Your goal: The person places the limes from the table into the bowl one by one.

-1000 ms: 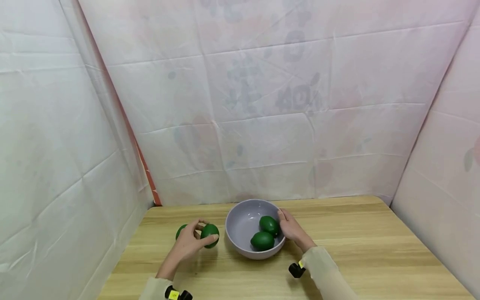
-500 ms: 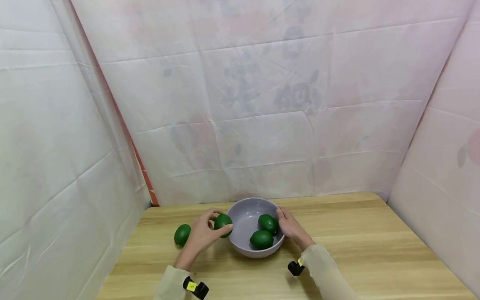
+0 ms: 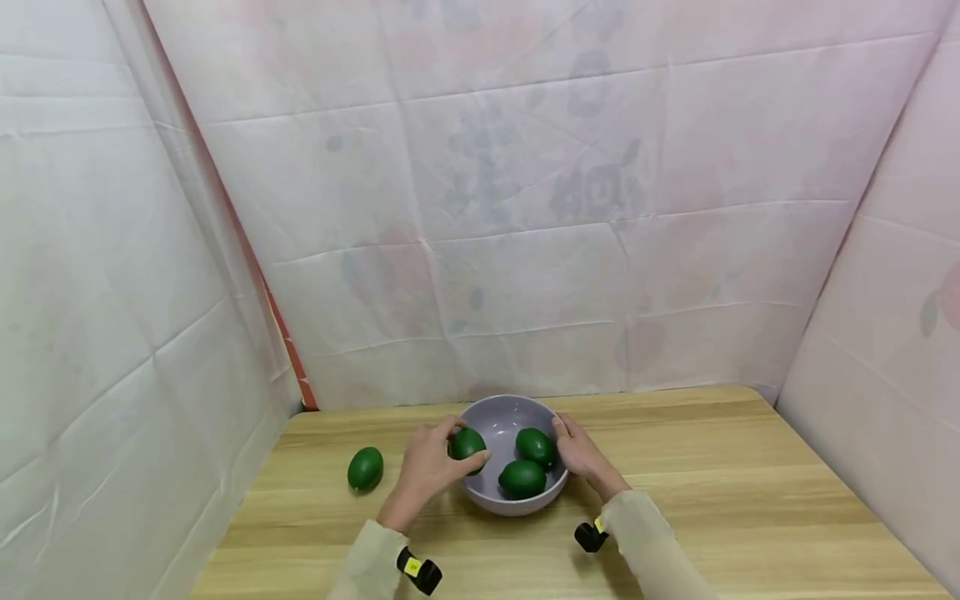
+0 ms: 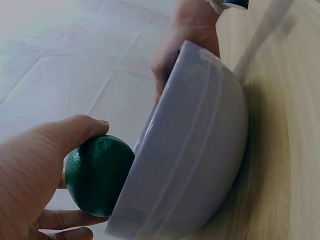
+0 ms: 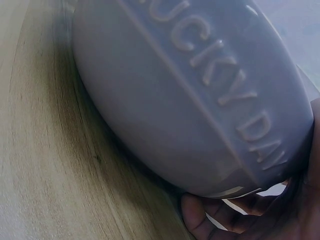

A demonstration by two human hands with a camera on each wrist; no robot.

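My left hand (image 3: 432, 465) pinches a green lime (image 3: 467, 447) between thumb and fingers at the left rim of a grey-purple bowl (image 3: 491, 425). In the left wrist view the lime (image 4: 97, 175) is at the rim, partly hidden behind it. My right hand (image 3: 583, 452) grips the bowl's right rim, thumb on the rim and fingers beneath the outer side (image 5: 175, 125), which bears raised letters. Two more limes lie inside the bowl, an upper lime (image 3: 536, 447) and a lower lime (image 3: 522, 479).
Another lime (image 3: 365, 468) lies on the wooden table (image 3: 720, 492) left of my left hand. Pale printed cloth (image 3: 540, 275) hangs behind the table and along both sides. A black camera is strapped to each wrist.
My left hand has carried its lime rightward from the table's left part to the bowl's rim, uncovering the lime left on the table. My right hand and the bowl stay nearly still.
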